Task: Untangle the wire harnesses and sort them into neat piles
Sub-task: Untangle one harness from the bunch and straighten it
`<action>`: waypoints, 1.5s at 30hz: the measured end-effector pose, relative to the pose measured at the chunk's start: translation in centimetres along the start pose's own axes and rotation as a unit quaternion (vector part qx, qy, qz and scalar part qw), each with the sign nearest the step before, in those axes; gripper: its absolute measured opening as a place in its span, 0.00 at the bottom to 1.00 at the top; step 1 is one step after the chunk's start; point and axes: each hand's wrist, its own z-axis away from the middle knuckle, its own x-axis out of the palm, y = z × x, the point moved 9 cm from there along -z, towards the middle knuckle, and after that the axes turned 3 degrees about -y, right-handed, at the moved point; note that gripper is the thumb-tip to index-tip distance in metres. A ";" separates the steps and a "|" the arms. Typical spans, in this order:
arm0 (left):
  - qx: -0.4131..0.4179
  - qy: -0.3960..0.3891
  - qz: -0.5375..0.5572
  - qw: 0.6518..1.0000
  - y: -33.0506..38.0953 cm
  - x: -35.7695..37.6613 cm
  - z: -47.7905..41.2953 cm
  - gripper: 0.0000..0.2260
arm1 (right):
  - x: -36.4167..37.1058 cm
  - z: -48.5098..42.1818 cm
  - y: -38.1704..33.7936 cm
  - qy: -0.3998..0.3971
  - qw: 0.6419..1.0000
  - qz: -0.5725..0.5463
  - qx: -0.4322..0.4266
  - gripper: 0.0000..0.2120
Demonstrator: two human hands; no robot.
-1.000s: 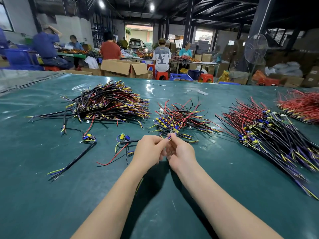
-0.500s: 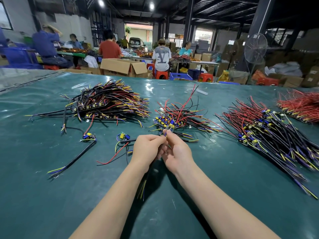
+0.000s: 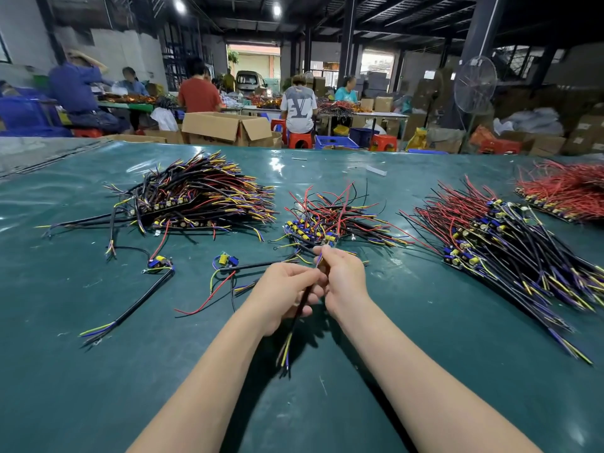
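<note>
Pinching harness point(image 3: 292, 331); left hand point(image 3: 281, 297) grip midway, right hand point(image 3: 343, 279) above

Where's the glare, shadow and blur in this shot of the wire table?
Head view: ceiling lamps blow out and throw glare on the green table cover far off; the forearms shadow it beneath the left hand and right hand gripping a wire harness; the right pile smears toward the frame edge; wide-angle distortion tilts the right-hand pillar.

Single head cam, wide-angle, faces fwd & down over green table point(image 3: 98, 387), near edge close
</note>
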 end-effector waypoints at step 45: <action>-0.068 -0.165 -0.122 0.976 -1.1 2.4 1.5 0.14 | -6.2 -3.1 -1.3 0.129 0.990 -0.057 -0.017 0.16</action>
